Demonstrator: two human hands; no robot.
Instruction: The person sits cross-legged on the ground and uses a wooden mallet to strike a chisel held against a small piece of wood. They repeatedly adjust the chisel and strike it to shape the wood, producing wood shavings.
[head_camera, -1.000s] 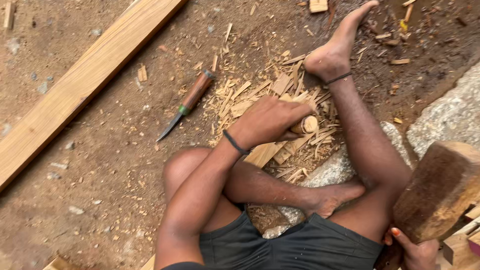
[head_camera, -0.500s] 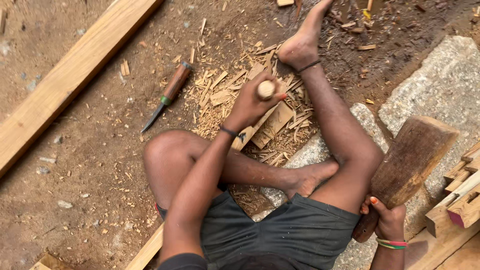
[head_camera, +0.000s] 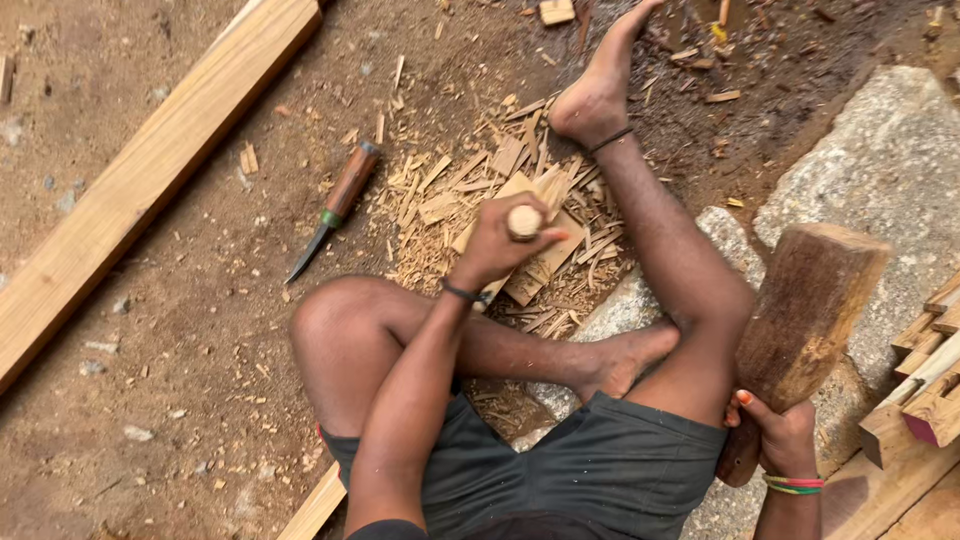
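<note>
My left hand (head_camera: 495, 248) is closed around a wooden-handled chisel (head_camera: 524, 221), its round butt end facing up, held over a small flat piece of wood (head_camera: 545, 262) among chips on the ground. My right hand (head_camera: 778, 437) grips the handle of a heavy dark wooden mallet (head_camera: 808, 310), raised beside my right knee. I sit on the ground with my left leg folded and my right leg stretched forward, foot (head_camera: 597, 90) resting past the chips.
A second chisel with a brown handle and green ring (head_camera: 333, 206) lies on the dirt to the left. A long plank (head_camera: 150, 170) runs diagonally at upper left. Grey stones (head_camera: 885, 170) and stacked wood pieces (head_camera: 925, 390) sit at right.
My left hand picked the chisel up from the chip pile and stood it upright. My right hand swung the mallet up and leftward into fuller view.
</note>
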